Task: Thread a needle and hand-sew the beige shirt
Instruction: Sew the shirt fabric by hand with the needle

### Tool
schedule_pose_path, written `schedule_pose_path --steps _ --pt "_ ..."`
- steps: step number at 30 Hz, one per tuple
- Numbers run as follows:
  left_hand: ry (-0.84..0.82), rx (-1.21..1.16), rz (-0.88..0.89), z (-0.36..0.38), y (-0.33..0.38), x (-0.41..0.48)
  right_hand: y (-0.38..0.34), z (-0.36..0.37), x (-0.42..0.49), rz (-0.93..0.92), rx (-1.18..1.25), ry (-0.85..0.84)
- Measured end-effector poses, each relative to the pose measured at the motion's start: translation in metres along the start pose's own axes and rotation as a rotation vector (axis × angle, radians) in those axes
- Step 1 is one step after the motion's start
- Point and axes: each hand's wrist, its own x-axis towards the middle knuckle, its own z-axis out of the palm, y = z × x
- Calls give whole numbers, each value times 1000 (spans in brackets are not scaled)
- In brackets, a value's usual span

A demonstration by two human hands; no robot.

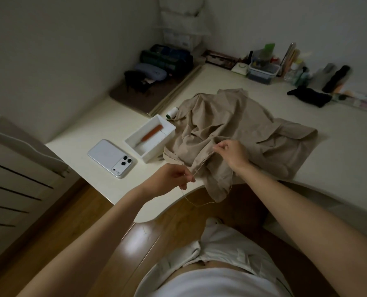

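Observation:
The beige shirt (238,129) lies crumpled on the white table (105,123), one part hanging over the front edge. My left hand (174,176) pinches a beige thread (199,167) near the table's front edge. The thread runs taut up to my right hand (231,152), which pinches its other end above the shirt. A loose length of thread (199,204) trails below the table edge. No needle is visible at this size. A white thread spool (172,112) stands just left of the shirt.
A white tray (167,133) holding an orange-handled tool (150,133) sits left of the shirt, with a white phone (110,158) beside it. Boxes, bottles and a black cloth (308,96) line the far side. A radiator (11,168) stands at the left.

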Motion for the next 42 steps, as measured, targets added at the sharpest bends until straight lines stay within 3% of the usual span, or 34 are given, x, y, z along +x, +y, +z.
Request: schedule_pose_path --steps 5,14,17,20,23,25,32,35,39,42 --pt "-105 -9 19 -2 -6 7 1 -9 18 37 5 105" --pt "-221 459 -141 -13 -26 30 2 -31 51 106 71 188" --pt "-181 577 -180 -19 -29 42 3 -30 56 97 95 188" --pt "-10 687 -72 -20 -21 55 2 -30 59 89 102 165" --pt "296 545 43 -16 -1 71 0 -33 61 69 124 153" --pt "398 437 63 -13 14 84 -2 -34 62 59 162 141" --pt "201 51 -101 -1 36 123 1 -45 69 13 169 106" --pt "218 34 -112 2 34 129 5 -52 73 -3 166 118" --pt "282 -212 -110 0 39 131 9 -55 78 2 144 106" --pt "288 -250 -123 -2 45 130 9 -54 78 -1 173 120"
